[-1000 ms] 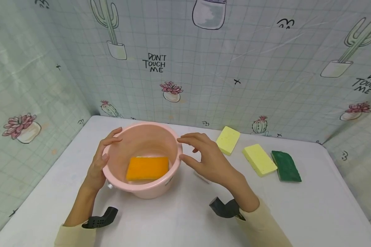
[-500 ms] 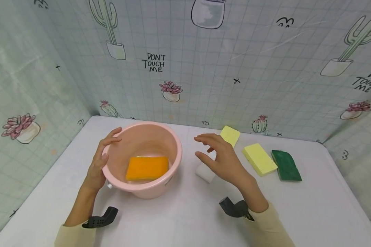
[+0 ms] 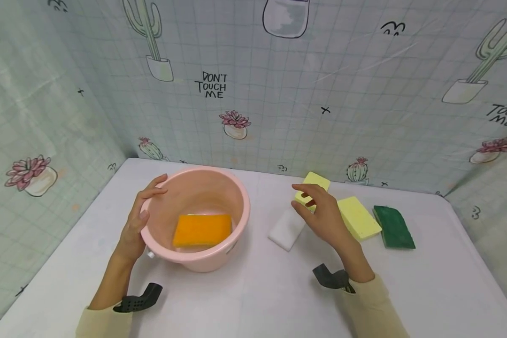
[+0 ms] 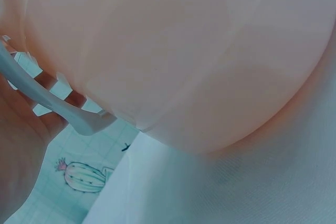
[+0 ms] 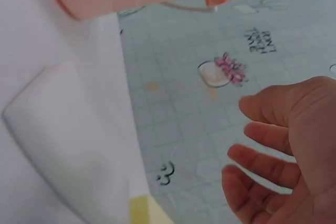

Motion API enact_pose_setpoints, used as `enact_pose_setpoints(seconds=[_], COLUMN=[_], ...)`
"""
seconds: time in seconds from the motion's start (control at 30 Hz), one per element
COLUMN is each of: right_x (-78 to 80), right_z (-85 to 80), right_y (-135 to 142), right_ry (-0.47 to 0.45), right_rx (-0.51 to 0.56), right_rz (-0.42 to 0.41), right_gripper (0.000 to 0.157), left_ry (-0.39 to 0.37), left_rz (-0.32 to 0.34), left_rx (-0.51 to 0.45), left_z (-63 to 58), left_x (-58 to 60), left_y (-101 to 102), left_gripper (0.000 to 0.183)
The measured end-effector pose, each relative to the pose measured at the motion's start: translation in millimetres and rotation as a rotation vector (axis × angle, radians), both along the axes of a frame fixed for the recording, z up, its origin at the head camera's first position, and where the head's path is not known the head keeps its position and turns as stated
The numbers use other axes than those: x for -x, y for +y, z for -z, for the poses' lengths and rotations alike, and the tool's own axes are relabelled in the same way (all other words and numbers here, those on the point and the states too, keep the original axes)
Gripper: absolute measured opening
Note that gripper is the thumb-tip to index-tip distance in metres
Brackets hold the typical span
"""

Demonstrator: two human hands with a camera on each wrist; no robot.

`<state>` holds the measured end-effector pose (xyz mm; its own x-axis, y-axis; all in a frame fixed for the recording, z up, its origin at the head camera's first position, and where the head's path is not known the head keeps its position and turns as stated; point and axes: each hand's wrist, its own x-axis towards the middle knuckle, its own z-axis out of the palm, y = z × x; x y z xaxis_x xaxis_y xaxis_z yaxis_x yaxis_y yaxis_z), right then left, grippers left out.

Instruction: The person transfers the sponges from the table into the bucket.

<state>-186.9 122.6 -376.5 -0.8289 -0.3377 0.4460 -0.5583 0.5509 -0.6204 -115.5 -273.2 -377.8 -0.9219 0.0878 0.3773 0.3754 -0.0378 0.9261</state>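
Note:
A pink bucket (image 3: 207, 260) stands on the left half of the table, with an orange sponge (image 3: 203, 231) lying inside. My left hand (image 3: 132, 227) grips its left rim, thumb near the rim and fingers curled over it. In the left wrist view, the pale handle (image 4: 52, 100) passes in front of that hand's fingers. My right hand (image 3: 327, 218) holds nothing; its fingers are loosely bent, above the table. It partly covers a far yellow sponge (image 3: 318, 179) and overlaps the corner of a white sponge (image 3: 286, 230). The right wrist view shows this white sponge (image 5: 68, 135) left of the fingers.
Right of my right hand lie another yellow sponge (image 3: 359, 218) and a dark green scouring pad (image 3: 394, 227), side by side on the white table (image 3: 253, 300). A printed cactus sheet (image 3: 270, 131) hangs as a wall behind the table and along both sides.
My right hand has moved away from the bucket's right rim, to the right over the sponges, uncovering the white sponge. My left hand and the bucket have stayed in place.

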Motion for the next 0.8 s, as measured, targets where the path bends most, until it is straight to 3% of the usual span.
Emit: enact_pose_setpoints(seconds=[0.27,0.8], right_x=[10.1,30.7], right_z=[14.5,42.0], right_y=[11,34], right_ry=[-0.055,-0.136], right_rx=[-0.021,0.012], right_rz=[0.12,0.222], right_gripper=[0.045,0.042], left_ry=[-0.019,-0.03], left_rz=[-0.009,-0.015], left_rx=[-0.006,-0.004], left_z=[-0.5,0.9], left_x=[0.2,0.6], left_y=[0,-1], left_gripper=[0.039,0.043])
